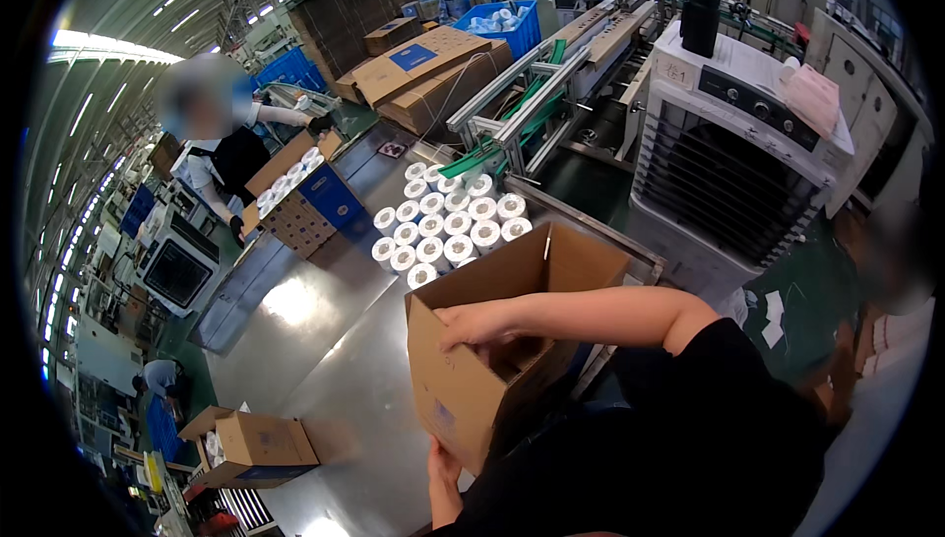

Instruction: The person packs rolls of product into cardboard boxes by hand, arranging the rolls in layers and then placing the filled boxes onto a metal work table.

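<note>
An open brown cardboard box (pixel 463 370) is tilted against my body at the table's near edge. My right hand (pixel 482 325) reaches across its opening and grips the top of the left wall, thumb outside and fingers inside. Low on the same box, my left hand (pixel 443 463) holds the bottom edge; part of that hand is hidden by the box. Just beyond stands a group of white rolls (pixel 430 225) on end, packed close in rows on the metal table (pixel 345 340). The inside of the box is mostly hidden by my right forearm.
Across the table a co-worker (pixel 231 143) handles a box filled with rolls (pixel 315 197). Another open carton (pixel 261 443) sits at the lower left. A conveyor frame (pixel 551 74) and an air cooler (pixel 733 143) stand to the right. Flat cartons (pixel 423 64) lie stacked behind.
</note>
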The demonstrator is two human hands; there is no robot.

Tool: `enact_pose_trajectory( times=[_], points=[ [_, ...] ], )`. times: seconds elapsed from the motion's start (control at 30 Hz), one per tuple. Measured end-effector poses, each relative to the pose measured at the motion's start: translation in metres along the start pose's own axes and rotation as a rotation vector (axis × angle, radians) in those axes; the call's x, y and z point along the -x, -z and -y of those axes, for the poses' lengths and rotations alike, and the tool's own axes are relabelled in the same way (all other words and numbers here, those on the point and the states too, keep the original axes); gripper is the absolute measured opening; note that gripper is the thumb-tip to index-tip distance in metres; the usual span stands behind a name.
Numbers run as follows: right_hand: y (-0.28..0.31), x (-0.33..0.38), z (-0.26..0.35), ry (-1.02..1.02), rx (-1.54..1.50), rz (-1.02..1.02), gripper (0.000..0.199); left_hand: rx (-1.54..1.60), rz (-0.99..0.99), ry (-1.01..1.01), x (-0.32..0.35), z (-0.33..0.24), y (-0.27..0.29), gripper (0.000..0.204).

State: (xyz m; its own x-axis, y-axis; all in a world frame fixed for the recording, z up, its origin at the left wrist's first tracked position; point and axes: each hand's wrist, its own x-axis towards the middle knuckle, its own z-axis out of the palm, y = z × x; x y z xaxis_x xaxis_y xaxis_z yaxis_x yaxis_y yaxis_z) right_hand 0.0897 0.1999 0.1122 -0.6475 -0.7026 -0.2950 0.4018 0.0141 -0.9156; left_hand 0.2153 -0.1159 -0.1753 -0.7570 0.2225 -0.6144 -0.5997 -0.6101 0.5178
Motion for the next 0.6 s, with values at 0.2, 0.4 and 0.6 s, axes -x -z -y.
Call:
enact_pose_trajectory(
  times=[0.2,0.4,0.6],
  points=[
    [-0.073,-0.036,-0.055,-0.177,0.191,-0.165,0.066,-0.716,-0.236,-0.209,0.008,-0.028,-0.065,0.057],
    [-0.071,-0.065,-0.119,0.021,0.296,0.150,0.043,-1.125,-0.263,-0.458,0.068,-0.082,-0.159,0.037],
    [0.061,0.035,-0.038,-0.243,1.551,-1.142,0.075,-1.063,-0.282,-0.307,0.058,-0.110,-0.136,0.026]
  ],
)
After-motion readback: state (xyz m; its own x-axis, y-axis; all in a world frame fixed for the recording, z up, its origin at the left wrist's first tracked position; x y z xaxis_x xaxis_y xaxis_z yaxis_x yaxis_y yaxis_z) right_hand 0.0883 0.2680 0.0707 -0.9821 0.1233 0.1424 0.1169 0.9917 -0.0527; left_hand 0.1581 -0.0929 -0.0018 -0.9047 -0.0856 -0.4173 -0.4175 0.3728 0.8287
